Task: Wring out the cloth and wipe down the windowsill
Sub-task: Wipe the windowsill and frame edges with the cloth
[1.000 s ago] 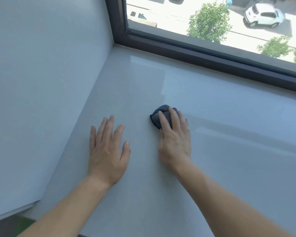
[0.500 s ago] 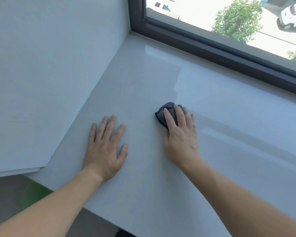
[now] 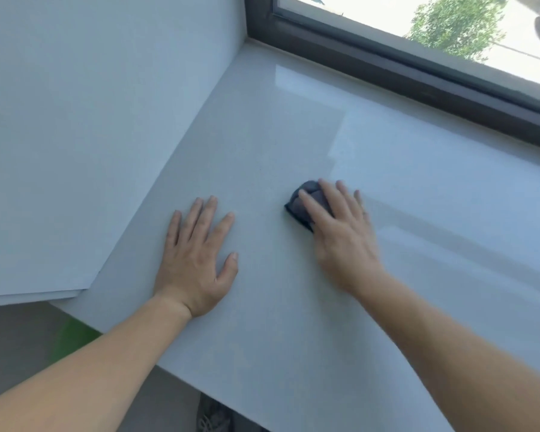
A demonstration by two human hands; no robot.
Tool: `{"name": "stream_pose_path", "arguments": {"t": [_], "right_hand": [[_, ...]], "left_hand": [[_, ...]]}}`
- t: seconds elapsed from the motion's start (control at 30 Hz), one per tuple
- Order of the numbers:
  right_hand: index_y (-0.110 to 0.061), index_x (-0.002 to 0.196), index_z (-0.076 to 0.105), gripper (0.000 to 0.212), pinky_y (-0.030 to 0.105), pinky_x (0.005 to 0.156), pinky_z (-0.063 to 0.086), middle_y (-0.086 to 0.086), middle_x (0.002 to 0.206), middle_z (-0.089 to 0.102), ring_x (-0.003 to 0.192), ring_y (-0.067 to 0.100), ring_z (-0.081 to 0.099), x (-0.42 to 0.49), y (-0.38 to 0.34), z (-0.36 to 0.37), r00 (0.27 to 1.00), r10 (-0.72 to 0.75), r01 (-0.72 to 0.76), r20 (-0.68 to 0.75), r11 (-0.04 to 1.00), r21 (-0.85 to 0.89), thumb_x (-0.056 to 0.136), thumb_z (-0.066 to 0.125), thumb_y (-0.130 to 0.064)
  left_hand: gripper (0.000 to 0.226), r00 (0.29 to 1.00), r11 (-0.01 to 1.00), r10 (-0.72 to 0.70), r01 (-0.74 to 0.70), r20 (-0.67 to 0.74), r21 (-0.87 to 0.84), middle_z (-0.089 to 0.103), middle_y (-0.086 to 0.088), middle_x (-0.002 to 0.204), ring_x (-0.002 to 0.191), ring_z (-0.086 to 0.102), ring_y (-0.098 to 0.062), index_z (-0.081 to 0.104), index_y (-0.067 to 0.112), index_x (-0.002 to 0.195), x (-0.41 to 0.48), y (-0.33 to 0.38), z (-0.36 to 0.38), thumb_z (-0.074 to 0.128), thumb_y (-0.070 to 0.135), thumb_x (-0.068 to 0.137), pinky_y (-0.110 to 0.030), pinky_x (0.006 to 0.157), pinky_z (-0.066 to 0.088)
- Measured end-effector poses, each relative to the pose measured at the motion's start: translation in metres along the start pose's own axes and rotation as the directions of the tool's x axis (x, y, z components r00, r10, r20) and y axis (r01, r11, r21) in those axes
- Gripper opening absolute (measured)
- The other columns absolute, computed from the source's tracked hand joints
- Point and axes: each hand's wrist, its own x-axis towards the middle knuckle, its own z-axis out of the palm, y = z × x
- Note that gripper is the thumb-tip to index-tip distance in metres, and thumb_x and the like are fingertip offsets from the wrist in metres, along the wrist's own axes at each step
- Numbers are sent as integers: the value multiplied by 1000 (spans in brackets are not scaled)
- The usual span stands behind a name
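Note:
A small dark grey cloth [image 3: 303,202] lies bunched on the wide, glossy white windowsill [image 3: 293,126]. My right hand [image 3: 340,235] presses flat on top of the cloth, its fingers covering most of it, so only the cloth's left part shows. My left hand [image 3: 197,260] rests palm down on the sill with fingers spread, about a hand's width to the left of the cloth and holding nothing.
A white side wall [image 3: 91,120] bounds the sill on the left. The dark window frame [image 3: 402,73] runs along the back. The sill's front edge [image 3: 181,374] drops off to a grey floor, where a shoe [image 3: 212,416] and something green [image 3: 72,338] show.
The view has shifted, so the sill's front edge and the floor now show. My right hand with the cloth has slid slightly right, away from the left hand, which stays flat in place.

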Motion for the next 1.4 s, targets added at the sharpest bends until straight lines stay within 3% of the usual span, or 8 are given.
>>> {"name": "stream_pose_path", "arguments": {"t": [0.13, 0.37, 0.57, 0.8, 1.03, 1.13, 1.23, 1.4], "right_hand": [[-29, 150, 36, 55, 47, 124, 8, 3, 161, 21, 149, 32, 16, 36, 11, -8, 901, 421, -413, -103, 906, 91, 97, 45, -17], [-28, 148, 41, 59, 47, 124, 8, 5, 159, 29, 148, 33, 20, -43, -60, 16, 998, -51, 50, 26, 998, 35, 90, 44, -13], [-32, 151, 33, 59, 47, 124, -5, -1, 161, 17, 151, 25, 10, -17, -54, 10, 801, 578, -563, -154, 815, 135, 96, 42, -13], [-29, 150, 38, 61, 53, 124, 3, 4, 160, 27, 151, 33, 15, -81, -136, 37, 1000, 25, -26, 14, 999, 20, 92, 51, -14], [-31, 147, 39, 58, 51, 123, 2, 1, 159, 25, 148, 29, 17, -16, -99, 25, 825, 541, -528, -166, 841, 115, 92, 50, -17], [-26, 145, 45, 58, 54, 122, 13, 6, 155, 34, 145, 33, 24, -48, -147, 44, 975, 185, -179, -124, 982, 62, 88, 53, -14], [-28, 146, 45, 53, 52, 123, 9, 6, 156, 36, 147, 34, 24, -69, -139, 42, 997, -75, 74, 15, 997, 22, 94, 49, -18], [-28, 147, 42, 54, 51, 123, 3, 4, 157, 31, 147, 33, 23, -31, -95, 27, 904, 409, -402, -122, 912, 85, 95, 49, -18]], "left_hand": [[68, 1000, 1000, -12, 12, 2, -4, 17, -10, 164, 153, 10, -25, 37, 18, 150, 0, 0, 0, 35, 47, 89, -54, 121, 7], [70, 1000, 992, -19, 19, 5, -122, 16, -6, 165, 153, 5, -21, 39, 19, 149, 0, -3, -4, 34, 44, 85, -45, 122, -4], [62, 999, 981, 50, -53, -19, -187, 22, -11, 163, 152, 10, -23, 45, 14, 143, -23, -23, -14, 34, 41, 88, -41, 123, -5], [60, 996, 996, 63, -58, 65, -69, 8, -5, 166, 153, -1, -21, 32, 26, 154, -71, -56, -12, 28, 43, 96, -45, 123, -2], [60, 997, 996, 70, -68, 33, -61, 11, -6, 166, 153, 2, -23, 33, 23, 153, -70, -58, -7, 29, 43, 96, -50, 123, 4], [59, 997, 990, 73, -72, -1, -120, 18, -8, 164, 153, 8, -23, 39, 16, 149, -70, -59, -8, 25, 44, 99, -50, 123, 6], [61, 997, 990, 75, -75, -6, -123, 19, -8, 164, 153, 8, -23, 40, 14, 149, -70, -59, -8, 23, 45, 99, -49, 123, 6], [62, 997, 988, 78, -78, -11, -137, 16, -6, 165, 153, 5, -21, 38, 15, 150, -69, -61, -8, 22, 46, 98, -47, 123, 2]]}}
